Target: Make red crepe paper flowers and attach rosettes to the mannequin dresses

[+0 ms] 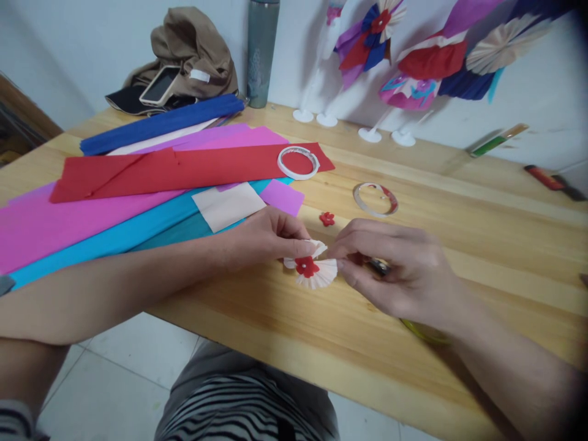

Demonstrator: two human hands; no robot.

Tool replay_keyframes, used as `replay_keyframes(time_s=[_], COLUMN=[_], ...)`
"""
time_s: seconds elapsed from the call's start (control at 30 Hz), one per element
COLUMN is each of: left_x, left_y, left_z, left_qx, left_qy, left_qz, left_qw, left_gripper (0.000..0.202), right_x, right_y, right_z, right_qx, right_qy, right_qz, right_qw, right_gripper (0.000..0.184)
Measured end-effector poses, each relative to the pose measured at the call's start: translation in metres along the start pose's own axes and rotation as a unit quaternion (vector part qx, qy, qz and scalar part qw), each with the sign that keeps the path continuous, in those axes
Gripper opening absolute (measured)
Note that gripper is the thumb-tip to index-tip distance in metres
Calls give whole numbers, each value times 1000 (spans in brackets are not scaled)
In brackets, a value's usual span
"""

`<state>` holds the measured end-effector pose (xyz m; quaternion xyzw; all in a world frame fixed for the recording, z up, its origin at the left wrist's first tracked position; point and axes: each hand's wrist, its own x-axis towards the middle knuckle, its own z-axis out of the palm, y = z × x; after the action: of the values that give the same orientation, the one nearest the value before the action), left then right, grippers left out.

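My left hand (285,236) pinches a cream pleated paper rosette (321,275) between thumb and fingers. A small red flower (307,266) with a pearl-like centre sits on the rosette. My right hand (399,263) has its thumb and index finger closed on the rosette's right edge. Beneath that hand a shiny metal piece (379,266) and a yellow curved part (425,332) show; the hand hides the rest. Another red flower (327,218) lies on the table just beyond my hands.
Two tape rolls (375,200) lie beyond my hands, one on red paper (184,168). Coloured crepe sheets cover the left. A bottle (263,55), cap (193,49) and phone (160,84) stand or lie at the back, near paper decorations on white stands (370,135). A cutter (546,177) lies right.
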<state>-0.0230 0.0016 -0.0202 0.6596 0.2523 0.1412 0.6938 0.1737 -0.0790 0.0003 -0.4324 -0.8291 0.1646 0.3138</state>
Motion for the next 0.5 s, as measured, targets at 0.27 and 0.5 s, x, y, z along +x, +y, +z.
replay_keyframes(time_s=[0.27, 0.5], left_x=[0, -2], left_y=[-1, 3], left_z=[1, 4], left_qx=[1, -4], left_qy=[-10, -8], left_qz=[8, 0], left_qw=[1000, 1000], left_gripper=[24, 22], right_x=[3, 2], right_y=[-5, -7], right_z=[4, 5], right_qx=[37, 55], right_qy=[15, 16], right_qz=[85, 95], right_qw=[996, 994], right_gripper=[15, 15])
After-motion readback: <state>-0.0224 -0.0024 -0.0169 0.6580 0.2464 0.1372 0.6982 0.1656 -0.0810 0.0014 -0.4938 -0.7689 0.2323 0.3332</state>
